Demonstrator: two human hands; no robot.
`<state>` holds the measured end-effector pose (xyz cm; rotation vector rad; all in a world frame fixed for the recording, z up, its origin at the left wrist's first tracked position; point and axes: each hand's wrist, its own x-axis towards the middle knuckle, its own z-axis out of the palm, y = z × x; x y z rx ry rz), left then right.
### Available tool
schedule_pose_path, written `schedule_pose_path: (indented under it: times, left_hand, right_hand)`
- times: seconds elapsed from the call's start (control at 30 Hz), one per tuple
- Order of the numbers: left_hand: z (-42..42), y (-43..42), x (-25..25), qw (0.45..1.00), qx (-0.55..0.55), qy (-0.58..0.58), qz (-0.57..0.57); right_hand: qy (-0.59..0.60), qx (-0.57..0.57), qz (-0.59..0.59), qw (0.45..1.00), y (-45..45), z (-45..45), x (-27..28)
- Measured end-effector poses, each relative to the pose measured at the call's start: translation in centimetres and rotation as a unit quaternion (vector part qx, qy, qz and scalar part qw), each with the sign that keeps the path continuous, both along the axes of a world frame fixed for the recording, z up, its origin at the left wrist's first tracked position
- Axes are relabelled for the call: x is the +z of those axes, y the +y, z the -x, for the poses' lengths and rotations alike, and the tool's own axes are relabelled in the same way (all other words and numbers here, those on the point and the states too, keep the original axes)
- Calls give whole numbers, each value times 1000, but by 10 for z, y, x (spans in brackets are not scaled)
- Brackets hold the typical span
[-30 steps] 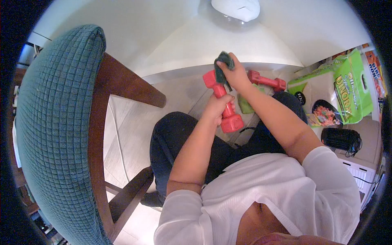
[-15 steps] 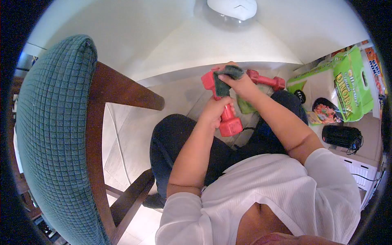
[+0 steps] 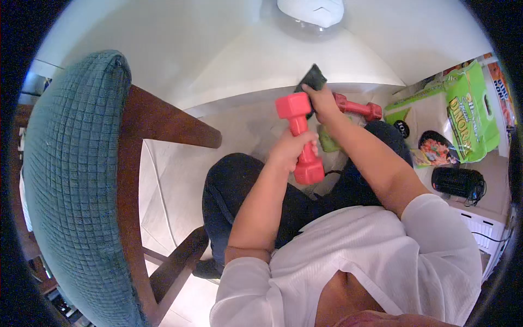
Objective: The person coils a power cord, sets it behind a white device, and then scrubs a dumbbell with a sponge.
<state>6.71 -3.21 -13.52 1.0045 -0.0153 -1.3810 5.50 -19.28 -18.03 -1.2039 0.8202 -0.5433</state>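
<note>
Left hand (image 3: 294, 148): fingers wrapped round the handle of a red hex dumbbell (image 3: 299, 126), which slants in the air over the lap. One head sticks out forward of the fist, the other back toward the body. Mid-handle grip likely keeps it balanced and leaves both heads exposed.

Right hand (image 3: 323, 101): pinching a dark green scouring pad (image 3: 314, 77) (could be a stiff cloth), thumb on top, most of it poking out ahead of the fingers. Hold probably leaves a free working face. It's right by the dumbbell's forward head; contact or gap, can't tell from where I stand.

Second red dumbbell (image 3: 357, 107) lies on the floor just right of the right hand, presumably parked within reach. Light green item (image 3: 328, 141) sits below the right wrist, partly behind the forearm; can't tell what it is.

Further right of that hand: rice bag lettered "DINOR" (image 3: 427, 128), black corded device (image 3: 456, 182) near it. Teal-covered chair (image 3: 71, 163) stands well left of the left hand.
</note>
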Motion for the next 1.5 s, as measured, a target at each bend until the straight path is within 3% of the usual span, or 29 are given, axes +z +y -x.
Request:
schedule_pose_path:
  times: [0.03, 0.1, 0.17, 0.23, 0.37, 0.47, 0.57, 0.67, 0.7, 0.77, 0.8, 0.87, 0.93, 1.0, 1.07, 1.17, 1.27, 1.3, 1.4, 1.5]
  left_hand:
    - [4, 2, 3, 999, -5, -11, 31]
    - [5, 1, 3, 995, 3, -13, 96]
    - [3, 1, 1, 988, 18, -3, 153]
    - [1, 3, -2, 981, 42, 10, 190]
    - [1, 6, 21, 968, 119, 3, 222]
    - [-3, 5, 39, 955, 148, -156, 204]
    - [-15, 22, 81, 868, 63, -491, 35]
    - [-18, 18, 79, 958, 123, -224, 131]
    - [-17, 12, 66, 951, 131, -246, 133]
    - [-11, 11, 43, 966, 182, -156, 101]
    - [-10, 9, 39, 969, 204, -109, 87]
    - [1, 15, 40, 974, 217, -43, 54]
    - [4, 19, 32, 979, 203, -24, 21]
    - [4, 18, 30, 983, 180, -19, 39]
    - [9, 17, 30, 988, 146, -12, 47]
    - [15, 17, 33, 994, 102, -4, 46]
    - [25, 14, 23, 995, 90, -9, 37]
    - [26, 14, 19, 995, 92, -11, 39]
    - [26, 11, -11, 998, 52, -33, 12]
    - [22, 10, -8, 999, 50, -19, 3]
  right_hand:
    - [-4, 102, -62, 993, 7, 24, 2]
    - [53, 184, -162, 968, 20, 54, 12]
    - [185, 246, -267, 913, 31, 77, 9]
    - [80, 250, -476, 839, 58, 92, 18]
    - [6, 232, -552, 801, 70, 94, 35]
    - [-43, 228, -512, 827, 79, 90, 62]
    - [-80, 223, -439, 866, 85, 85, 78]
    - [-109, 159, -324, 926, 88, 77, 101]
    - [-92, 165, -286, 939, 86, 77, 90]
    - [8, 178, -121, 976, 80, 85, 52]
    - [77, 170, -10, 982, 83, 88, 60]
    - [226, 169, 161, 946, 82, 97, 85]
    - [350, 197, 292, 868, 55, 94, 102]
    - [233, 63, 166, 956, -3, 96, 72]
    - [88, 35, -15, 995, -10, 89, 129]
    - [-60, 165, -5, 984, 1, 78, 150]
    - [97, 306, 176, 931, 13, 63, 165]
    - [89, 331, 167, 924, 20, 56, 156]
    - [138, 393, 291, 861, 29, 42, 133]
    - [-77, 247, 490, 832, 33, 32, 91]
